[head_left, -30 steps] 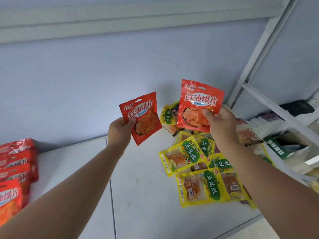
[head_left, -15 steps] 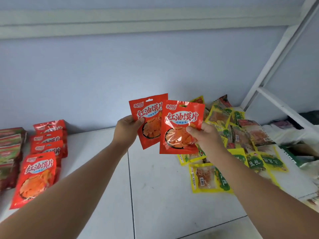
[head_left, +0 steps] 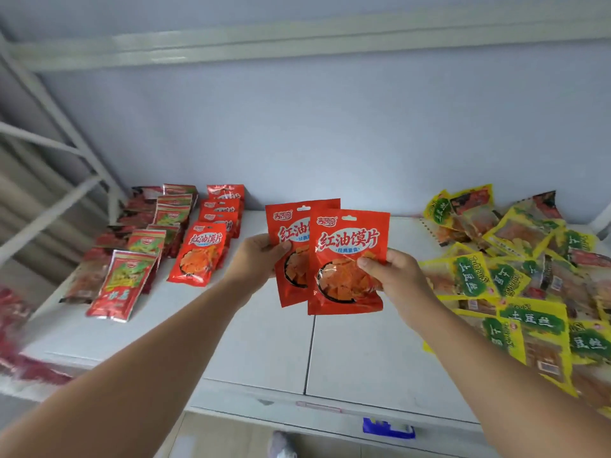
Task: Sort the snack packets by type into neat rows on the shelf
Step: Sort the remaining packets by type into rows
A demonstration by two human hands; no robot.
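Above the white shelf (head_left: 258,342) I hold two red-orange snack packets. My left hand (head_left: 254,259) grips the rear packet (head_left: 291,226) by its left edge. My right hand (head_left: 396,276) pinches the front packet (head_left: 347,252) at its right side, and this one overlaps the rear one. A row of the same red-orange packets (head_left: 208,246) lies on the shelf to the left. Beside it run a row of red-and-green packets (head_left: 132,276) and a row of dark red packets (head_left: 99,259). A loose heap of yellow-and-green packets (head_left: 515,279) covers the right side.
A white metal upright and braces (head_left: 66,150) frame the shelf's left end. The blue-grey back wall (head_left: 330,127) stands behind the shelf. More red packets (head_left: 13,325) lie blurred at the far left edge. A blue label (head_left: 388,428) sits on the shelf's front lip.
My view has swung left, bringing the sorted rows into sight. My right hand brought its packet down and left until it overlaps the one in my left hand.
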